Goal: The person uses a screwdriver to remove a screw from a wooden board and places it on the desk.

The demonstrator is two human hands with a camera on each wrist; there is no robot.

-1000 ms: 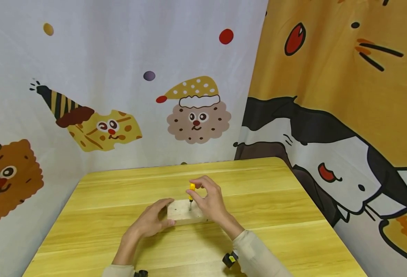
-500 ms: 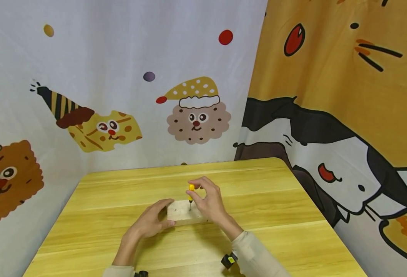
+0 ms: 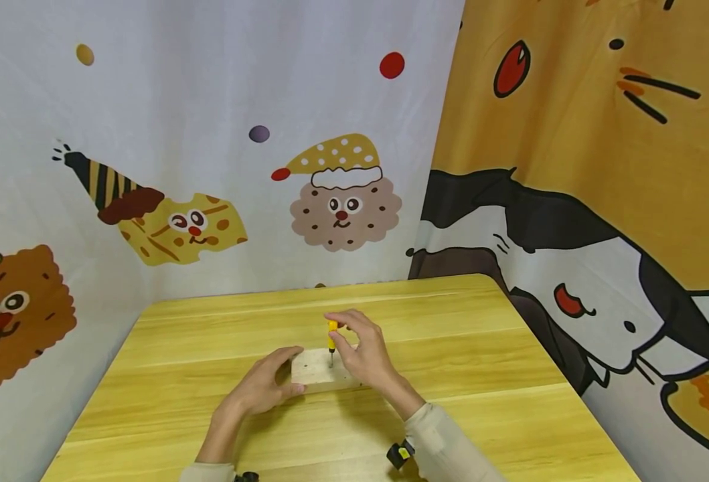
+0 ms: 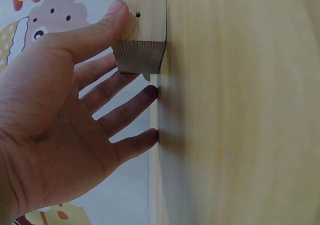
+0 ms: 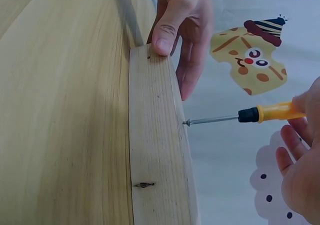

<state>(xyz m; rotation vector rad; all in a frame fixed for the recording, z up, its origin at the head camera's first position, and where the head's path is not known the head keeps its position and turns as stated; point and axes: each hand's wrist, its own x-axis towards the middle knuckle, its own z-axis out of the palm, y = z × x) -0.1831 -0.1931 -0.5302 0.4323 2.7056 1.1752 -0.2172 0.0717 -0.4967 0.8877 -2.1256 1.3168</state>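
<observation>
A pale wooden block (image 3: 318, 375) lies on the table, its left end held by my left hand (image 3: 262, 383). In the left wrist view the thumb presses the block's near side, by a small dark hole, with fingers behind. My right hand (image 3: 367, 353) pinches the yellow handle of a screwdriver (image 3: 332, 340) between thumb and fingers. The screwdriver stands upright over the block. Its shaft meets a small screw (image 5: 186, 123), which projects slightly from the block's top face in the right wrist view. The right palm hides the block's right end in the head view.
The wood-grain table (image 3: 450, 335) extends around both hands. Behind it hangs a white curtain (image 3: 209, 80) with cartoon prints, and an orange one (image 3: 571, 134) is at the right. A dark wrist camera (image 3: 400, 454) sits below the right sleeve.
The screwdriver's handle has tilted slightly, now more upright, and the right fingers have shifted a little left around it. The left hand and the block stay in place.
</observation>
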